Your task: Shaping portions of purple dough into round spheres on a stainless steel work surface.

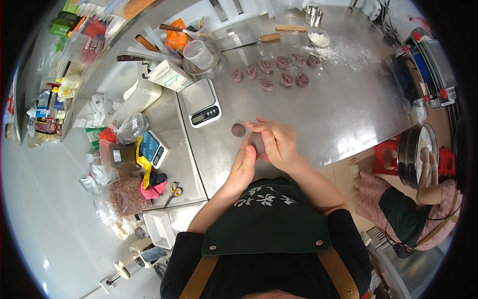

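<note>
Between my palms is a smooth purple dough ball (257, 143), held above the steel table (318, 124). My left hand (243, 162) cups it from the left and below. On the other side my right hand (280, 141) curves round it, fingers bent over the top. A second round dough ball (238, 130) rests on the table just left of my fingers. Farther back lie several cut dough pieces (283, 62) with swirled purple faces, spread in loose rows.
A white kitchen scale (205, 116) stands left of the dough balls. Beyond it are a carton (169, 74) and a knife (249, 42). A flour bowl (319, 38) sits at the back. Scissors (173, 192) lie left; a co-worker (408, 204) is at right.
</note>
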### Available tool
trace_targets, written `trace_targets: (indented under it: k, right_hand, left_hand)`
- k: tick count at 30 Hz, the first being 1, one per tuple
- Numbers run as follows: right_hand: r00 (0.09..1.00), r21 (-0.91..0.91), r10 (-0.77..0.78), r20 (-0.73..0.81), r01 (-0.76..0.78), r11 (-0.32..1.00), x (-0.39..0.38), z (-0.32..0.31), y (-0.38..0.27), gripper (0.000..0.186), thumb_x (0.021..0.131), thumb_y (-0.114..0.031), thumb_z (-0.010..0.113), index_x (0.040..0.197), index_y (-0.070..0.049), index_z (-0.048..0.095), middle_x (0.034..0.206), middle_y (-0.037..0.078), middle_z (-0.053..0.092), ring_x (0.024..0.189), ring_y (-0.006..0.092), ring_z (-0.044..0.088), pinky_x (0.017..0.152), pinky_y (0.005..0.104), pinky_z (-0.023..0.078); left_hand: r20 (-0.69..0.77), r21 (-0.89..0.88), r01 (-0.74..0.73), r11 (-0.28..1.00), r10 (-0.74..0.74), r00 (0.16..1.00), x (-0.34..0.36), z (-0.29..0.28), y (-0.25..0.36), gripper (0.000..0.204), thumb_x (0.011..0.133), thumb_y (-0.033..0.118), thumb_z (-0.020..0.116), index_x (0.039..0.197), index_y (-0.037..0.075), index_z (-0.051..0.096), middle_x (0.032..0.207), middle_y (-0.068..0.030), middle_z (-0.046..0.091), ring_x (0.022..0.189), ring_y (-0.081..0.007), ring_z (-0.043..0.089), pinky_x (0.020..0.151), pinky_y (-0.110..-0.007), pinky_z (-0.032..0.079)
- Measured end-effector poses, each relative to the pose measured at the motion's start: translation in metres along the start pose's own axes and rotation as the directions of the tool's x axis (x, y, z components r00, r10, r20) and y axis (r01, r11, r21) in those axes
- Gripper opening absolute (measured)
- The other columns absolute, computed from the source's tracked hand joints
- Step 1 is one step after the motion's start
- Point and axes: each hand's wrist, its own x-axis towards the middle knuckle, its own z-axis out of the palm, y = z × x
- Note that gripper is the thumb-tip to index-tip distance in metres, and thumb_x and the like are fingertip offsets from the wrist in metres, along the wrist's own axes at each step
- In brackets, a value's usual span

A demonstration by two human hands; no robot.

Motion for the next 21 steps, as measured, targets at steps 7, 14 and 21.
trace_targets:
  k: [7, 14, 21]
  right_hand:
    - [0.972, 0.038, 0.232, -0.034, -0.231, 0.972, 0.029, -0.001, -0.041, 0.024, 0.082, -0.015, 0.065, 0.102, -0.002, 0.063, 0.1, 0.011, 0.068, 0.089, 0.0284, 0.067, 0.094, 0.0467, 0.046]
    - [0.991, 0.12, 0.135, -0.015, -0.132, 0.984, 0.004, 0.005, -0.009, 0.037, 0.082, -0.015, 0.064, 0.117, -0.003, 0.057, 0.114, 0.017, 0.062, 0.096, 0.0278, 0.064, 0.096, 0.046, 0.045]
    - [0.849, 0.45, 0.522, 0.083, -0.499, 0.74, 0.028, -0.007, -0.05, 0.028, 0.088, -0.011, 0.056, 0.115, -0.003, 0.061, 0.119, 0.015, 0.062, 0.089, 0.0149, 0.064, 0.079, 0.0331, 0.054]
  left_hand:
    - [-0.049, -0.415, 0.198, 0.888, -0.239, 0.97, -0.002, -0.002, 0.016, 0.078, 0.091, 0.065, 0.025, 0.125, -0.003, 0.042, 0.108, -0.0081, 0.053, 0.086, -0.015, 0.053, 0.079, -0.03, 0.045]
    - [0.139, -0.152, -0.076, 0.985, 0.098, 0.985, 0.0, -0.004, -0.009, 0.082, 0.089, 0.067, 0.028, 0.133, -0.002, 0.034, 0.115, -0.0099, 0.051, 0.097, -0.0183, 0.054, 0.076, -0.034, 0.046]
    - [0.142, -0.216, 0.081, 0.973, -0.051, 0.989, -0.005, -0.021, 0.0, 0.079, 0.091, 0.066, 0.026, 0.125, -0.004, 0.04, 0.105, -0.0103, 0.053, 0.086, -0.0177, 0.053, 0.074, -0.032, 0.045]
